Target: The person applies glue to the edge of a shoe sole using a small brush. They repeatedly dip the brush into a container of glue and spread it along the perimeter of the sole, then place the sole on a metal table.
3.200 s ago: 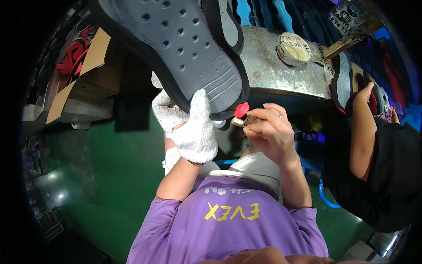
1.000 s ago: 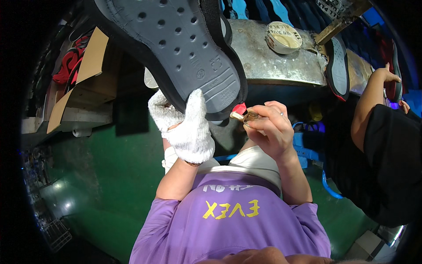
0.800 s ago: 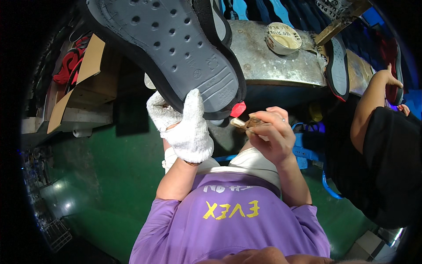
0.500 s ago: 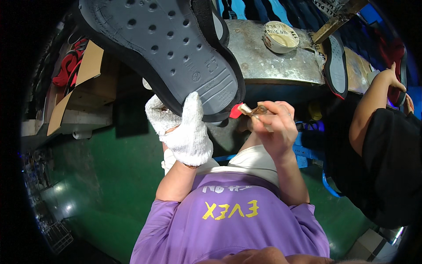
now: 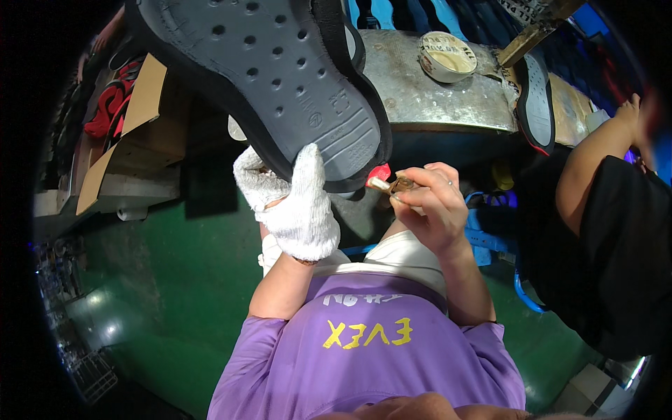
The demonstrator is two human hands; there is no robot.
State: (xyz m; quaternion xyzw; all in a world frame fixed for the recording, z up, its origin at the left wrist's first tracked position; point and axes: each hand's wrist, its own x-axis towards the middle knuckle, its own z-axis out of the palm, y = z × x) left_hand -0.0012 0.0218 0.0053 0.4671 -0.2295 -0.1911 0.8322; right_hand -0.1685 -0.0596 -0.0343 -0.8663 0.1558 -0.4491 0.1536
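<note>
A large shoe piece with a dimpled grey sole face and black edges hangs tilted in front of me. My left hand, in a white knit glove, grips its near end, the thumb lying on the grey face. My bare right hand pinches a small brush between thumb and fingers. The brush's pale tip meets a red tab at the near right edge of the shoe piece. The glove's fingers behind the piece are partly hidden.
Beyond stands a worn metal bench with a tub of pale stuff. Another grey-soled shoe piece leans at its right. A co-worker's arm reaches in at the right. An opened cardboard box sits at the left.
My right hand has moved slightly left, and the brush tip has shifted down and left across the red tab. The shoe piece has barely moved. The co-worker's hand at the right has shifted.
</note>
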